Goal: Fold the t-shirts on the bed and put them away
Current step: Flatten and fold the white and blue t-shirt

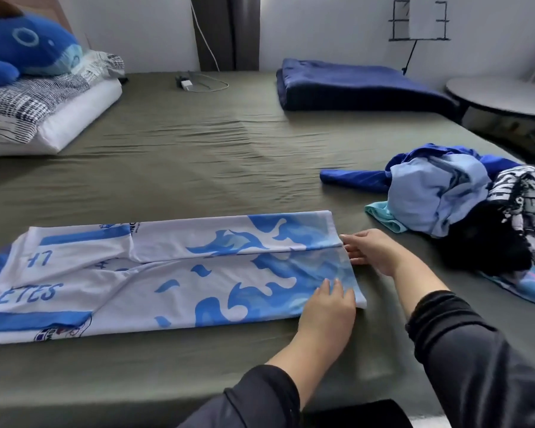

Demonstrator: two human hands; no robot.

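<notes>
White/blue t-shirt flat on bed, sides already folded in to a long strip. Left hand and right hand, fingers nearly straight, rest on hem end; grip underneath not visible. Next, prob.: lift hem, fold toward collar. Unfolded pile waits at right.

white wall, dark curtain, round table
</notes>
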